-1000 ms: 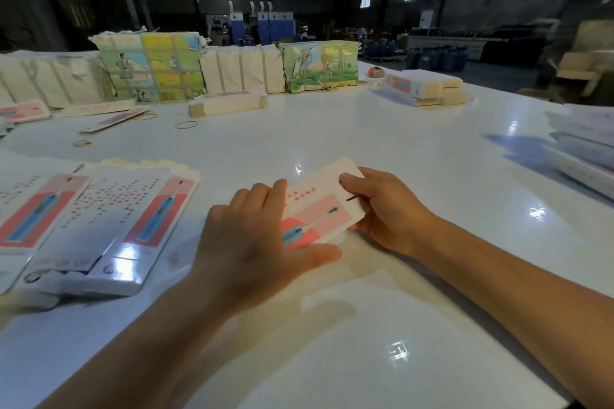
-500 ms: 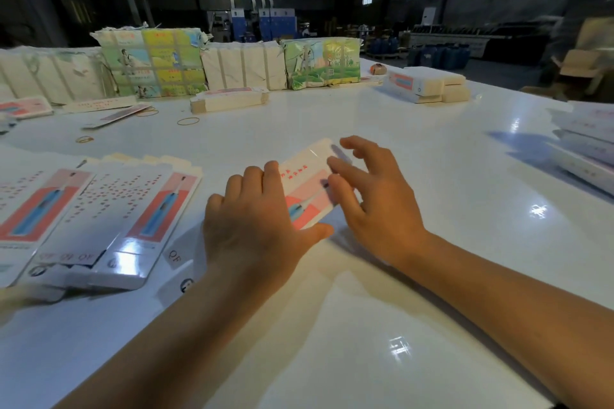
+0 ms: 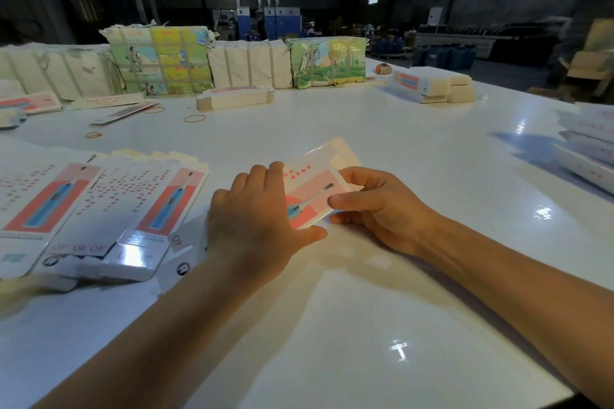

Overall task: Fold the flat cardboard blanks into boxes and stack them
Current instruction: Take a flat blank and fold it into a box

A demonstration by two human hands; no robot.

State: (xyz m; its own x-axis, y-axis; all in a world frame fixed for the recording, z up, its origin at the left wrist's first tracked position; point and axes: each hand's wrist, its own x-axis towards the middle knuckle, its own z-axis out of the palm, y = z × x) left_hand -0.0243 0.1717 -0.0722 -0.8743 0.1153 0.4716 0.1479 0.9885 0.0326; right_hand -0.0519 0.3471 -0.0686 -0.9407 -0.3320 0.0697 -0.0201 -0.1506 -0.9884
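Hands worked one cardboard blank (image 3: 314,188) near the middle of the white desk (image 3: 382,292), toward my near edge. My left hand (image 3: 257,222) lay over the blank's left part, fingers fairly straight and pressing it down, thumb stretched along its near edge. My right hand (image 3: 375,206) pinched the blank's right edge, thumb on the printed face and the other fingers curled beneath; the far flap rose slightly off the surface. The fold looked barely begun, the blank not yet a box. To do it well, I judged, the left palm had to pin the sheet hard along the crease while the right lifted the panel evenly, since the glossy desk would let the card slide. More flat blanks (image 3: 109,206) fanned out near the left edge, just beside the left wrist. Finished boxes (image 3: 428,85) sat stacked far off toward the far right corner, well apart from the work.
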